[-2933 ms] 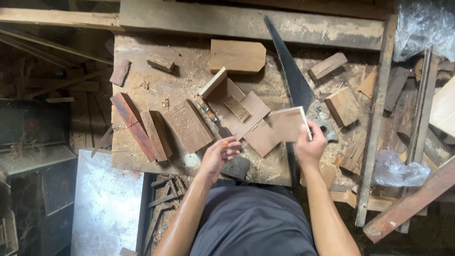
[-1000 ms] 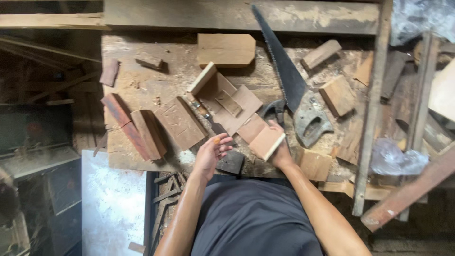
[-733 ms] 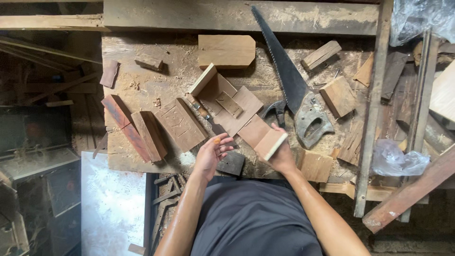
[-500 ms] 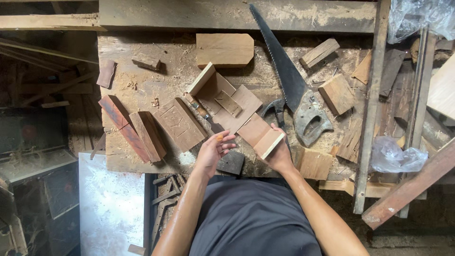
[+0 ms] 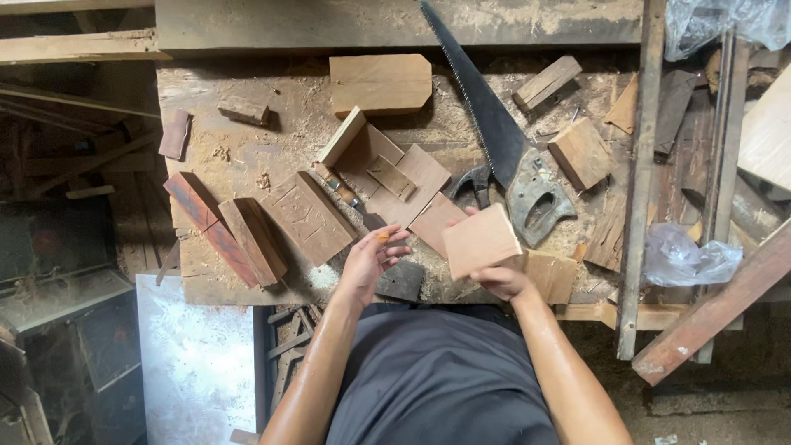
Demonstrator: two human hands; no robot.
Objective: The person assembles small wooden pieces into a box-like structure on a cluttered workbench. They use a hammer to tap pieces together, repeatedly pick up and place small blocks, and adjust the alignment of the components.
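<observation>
The square pale wooden board (image 5: 481,241) looked smooth and matt; the dusty plank counter (image 5: 247,148) was rough; the dark metal handsaw blade (image 5: 482,107) dull.

Seen from above at a sawdust-strewn workbench (image 5: 247,156), a person's right hand (image 5: 499,278) grips a pale square wood block (image 5: 480,241) while the open left hand (image 5: 372,259) hovers beside it, a handsaw (image 5: 494,140) lying just beyond among wood offcuts.
</observation>
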